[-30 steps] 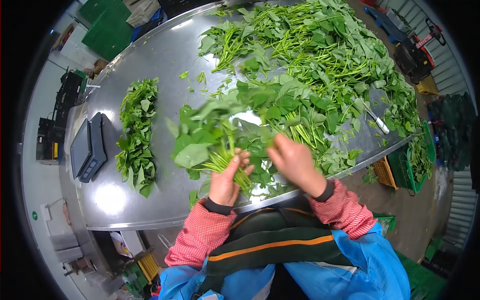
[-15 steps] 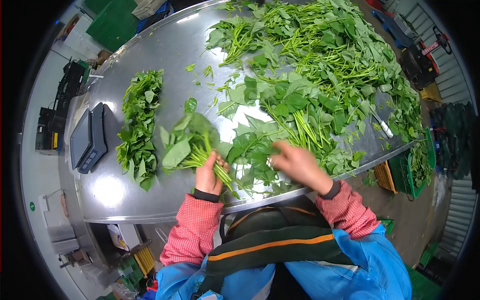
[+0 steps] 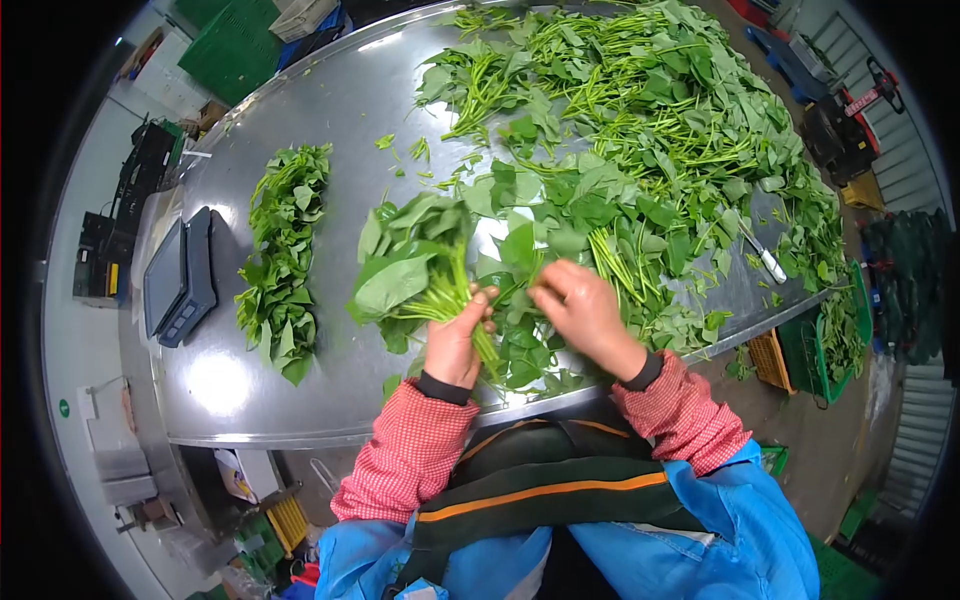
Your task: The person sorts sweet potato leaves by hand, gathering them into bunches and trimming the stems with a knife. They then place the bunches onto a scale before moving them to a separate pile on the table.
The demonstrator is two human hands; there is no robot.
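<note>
My left hand (image 3: 460,338) is wrapped round the stems of a bunch of leafy greens (image 3: 405,275), its leaves pointing up and to the left. To its right, my right hand (image 3: 580,308) has its fingers pinched together by a leafy stem (image 3: 520,255); the fingertips are partly hidden among leaves, and what they grip is unclear. Loose greens (image 3: 600,190) lie under and beyond both hands. A large heap of greens (image 3: 680,110) covers the far right of the metal table (image 3: 350,400). On the left lies a long row of bundled greens (image 3: 285,260).
A dark scale (image 3: 182,275) stands at the table's left end. A knife with a white handle (image 3: 772,265) lies near the right edge. Green crates (image 3: 822,350) with greens stand on the floor at right, beside an orange crate (image 3: 770,362).
My left hand has moved right and slightly up with the bunch, closer to my right hand. My right hand has shifted slightly, its fingers now at a leafy stem.
</note>
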